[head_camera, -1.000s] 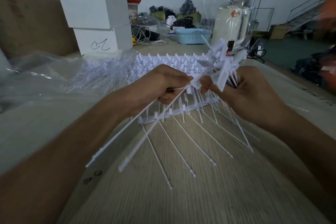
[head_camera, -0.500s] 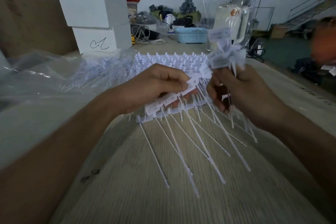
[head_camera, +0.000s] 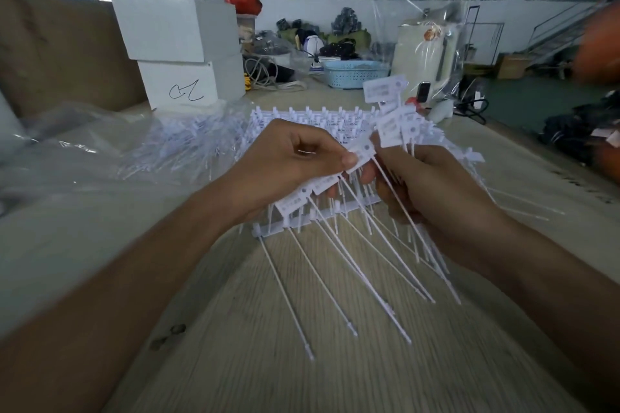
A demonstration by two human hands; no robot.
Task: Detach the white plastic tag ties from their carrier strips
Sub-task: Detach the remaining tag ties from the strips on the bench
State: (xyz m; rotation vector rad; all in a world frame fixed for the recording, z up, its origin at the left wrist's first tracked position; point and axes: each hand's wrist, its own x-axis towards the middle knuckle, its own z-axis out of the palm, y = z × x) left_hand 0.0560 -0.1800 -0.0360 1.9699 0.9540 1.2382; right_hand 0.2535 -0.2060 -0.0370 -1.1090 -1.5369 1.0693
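Mid-frame, above the surface [head_camera: 302, 362]: left hand [head_camera: 288, 161] pinching carrier strip [head_camera: 312, 189], right hand [head_camera: 432, 191] gripping detached tag ties [head_camera: 392, 117]. Step: snapping off 1 tie; next likely a twist-and-pull.

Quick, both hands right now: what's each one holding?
Left hand: grip pinching a strip of tag ties.
Right hand: grip closed round a bundle of tag ties.

My wooden table [head_camera: 302, 362] carries carrier strips [head_camera: 322, 117] beyond my fingers, loose tag ties [head_camera: 174, 144] under plastic wrap [head_camera: 77, 144] further left, white boxes [head_camera: 181, 54] behind.
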